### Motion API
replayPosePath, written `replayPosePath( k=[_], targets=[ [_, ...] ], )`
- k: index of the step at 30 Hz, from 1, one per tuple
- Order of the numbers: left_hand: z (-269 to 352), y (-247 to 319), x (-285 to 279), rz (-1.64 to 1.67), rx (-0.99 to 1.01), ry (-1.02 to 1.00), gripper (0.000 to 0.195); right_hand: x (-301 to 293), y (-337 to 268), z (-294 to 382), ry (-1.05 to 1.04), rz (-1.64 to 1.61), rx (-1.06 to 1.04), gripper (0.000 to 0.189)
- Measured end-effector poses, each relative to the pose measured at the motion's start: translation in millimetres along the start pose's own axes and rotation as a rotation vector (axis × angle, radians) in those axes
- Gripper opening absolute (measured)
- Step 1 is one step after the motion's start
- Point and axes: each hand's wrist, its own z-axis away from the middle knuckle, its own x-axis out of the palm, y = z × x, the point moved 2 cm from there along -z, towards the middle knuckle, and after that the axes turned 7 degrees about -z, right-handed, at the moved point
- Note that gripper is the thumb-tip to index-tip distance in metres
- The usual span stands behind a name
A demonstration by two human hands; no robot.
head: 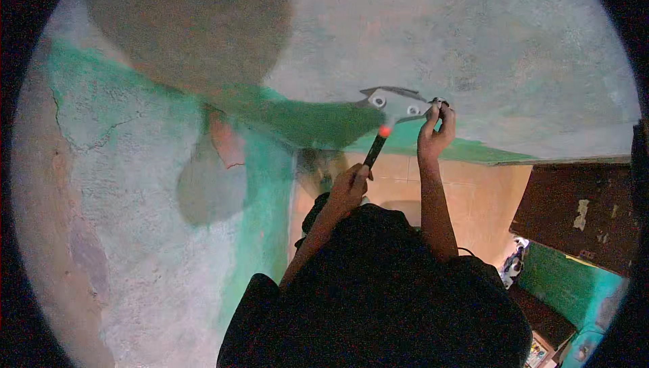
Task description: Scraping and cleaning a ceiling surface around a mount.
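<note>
Low on the painted wall in front of me is a pale, narrow plate with two round, white-ringed fittings and a dark shadow along its edge. My left hand grips the black handle of a hand tool. This tool has a bright red-orange band near its far end, and its grey tip overlaps the plate's lower edge; whether they touch I cannot tell. At the plate's right end, the fingertips of my right hand pinch a small dark and metallic piece, partly hidden by the fingers.
A second wall, cracked and patchy green and white, meets the first at a corner on my left. Below lies the tan tiled floor. Dark brown wooden furniture stands at the right, with a black-and-white item beside it.
</note>
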Motion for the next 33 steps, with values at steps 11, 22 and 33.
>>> replayPosePath(
  k=[11, 22, 33],
  targets=[
    [3.8, -9.7, 2.6, 0.051, -0.014, 0.021, 0.036, -1.8, -9.8, -6.8, 0.010, 0.026, -0.054, 0.007],
    [2.0, -23.4, 1.9, 0.009, -0.068, 0.013, 0.035, -1.8, -2.2, -2.7, 0.008, 0.011, -0.055, 0.009],
    [6.2, -31.6, 1.7, -0.008, -0.099, 0.041, 0.043, -3.0, -7.9, -4.3, -0.025, 0.017, -0.034, 0.010]
  ],
)
